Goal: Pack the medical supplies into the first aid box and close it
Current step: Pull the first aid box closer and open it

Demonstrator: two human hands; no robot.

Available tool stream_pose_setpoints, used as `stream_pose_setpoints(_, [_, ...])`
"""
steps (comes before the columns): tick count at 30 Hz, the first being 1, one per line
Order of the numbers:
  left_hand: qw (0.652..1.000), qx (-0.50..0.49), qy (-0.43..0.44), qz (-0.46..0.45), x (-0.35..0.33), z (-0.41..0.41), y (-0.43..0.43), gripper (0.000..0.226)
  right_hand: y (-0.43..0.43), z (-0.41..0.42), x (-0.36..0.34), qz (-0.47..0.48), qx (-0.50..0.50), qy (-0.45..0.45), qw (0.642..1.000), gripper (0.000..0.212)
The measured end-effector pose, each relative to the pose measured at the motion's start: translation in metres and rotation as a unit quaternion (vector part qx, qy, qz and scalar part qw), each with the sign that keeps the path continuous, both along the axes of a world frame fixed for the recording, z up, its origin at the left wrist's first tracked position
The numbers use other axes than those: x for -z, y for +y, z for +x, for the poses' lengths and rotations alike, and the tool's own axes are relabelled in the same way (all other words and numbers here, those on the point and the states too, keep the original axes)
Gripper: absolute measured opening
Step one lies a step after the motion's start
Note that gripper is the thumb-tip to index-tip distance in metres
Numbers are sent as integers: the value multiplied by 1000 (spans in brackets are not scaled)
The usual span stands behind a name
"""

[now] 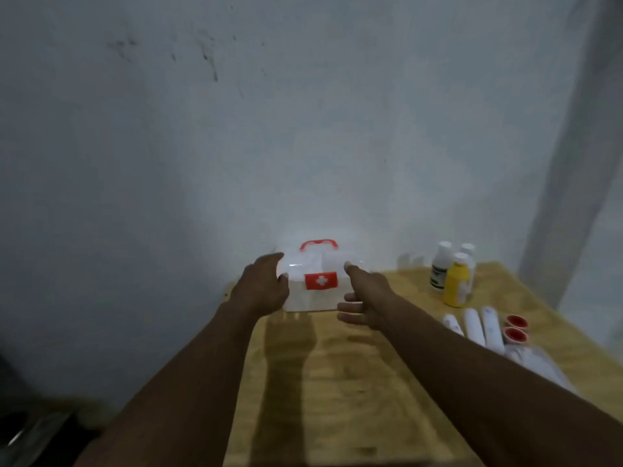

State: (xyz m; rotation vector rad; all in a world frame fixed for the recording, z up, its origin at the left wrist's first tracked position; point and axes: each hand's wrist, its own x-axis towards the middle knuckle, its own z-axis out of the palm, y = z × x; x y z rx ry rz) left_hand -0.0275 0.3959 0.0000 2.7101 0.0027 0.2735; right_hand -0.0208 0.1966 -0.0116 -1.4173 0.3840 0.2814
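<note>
Both forearms reach in from the near edge over the wooden bench (337, 382), and they end at the first aid box (315, 286), which sits at the far side of the bench against the wall (236, 129).

Left hand (261, 288) lies at the box's left end, fingers curled loosely round the corner and thumb near the lid; it seems to touch the plastic, though the glare on the box makes that hard to confirm. Right hand (365, 298) is spread and empty at the right end, one finger stretched up toward the lid's corner and the others spread low by the base, with no firm hold yet.

Outward from the hands, the box is white translucent plastic with a red cross label (321, 280) on its front and a red handle (318, 245) on top; the lid looks shut. It probably handles as light, stiff and somewhat slick, so a hold at both ends or by the handle would serve, and the lid edge is likely where to lift.

Well to the right stand the bottles (453, 276), one yellow and the others white. Nearer lie white bandage rolls (475, 326), two red-cored tape rolls (515, 328) and a pale packet (539, 362). These look small and light; the rolls are soft and may roll, the bottles rigid. None is packed yet.
</note>
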Motion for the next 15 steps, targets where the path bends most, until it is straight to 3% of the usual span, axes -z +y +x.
stream_pose_setpoints(5, [999,0,-28,-23,14,-4,-5,57,33,29,22,123,93,24,988,63])
stream_pose_setpoints(10, [997,17,-75,-9,17,-11,-12,50,35,44,34,88,140,35,986,69])
stream_pose_setpoints(15, [994,5,-61,-88,24,-12,-18,77,9,32,28,63,119,4,991,55])
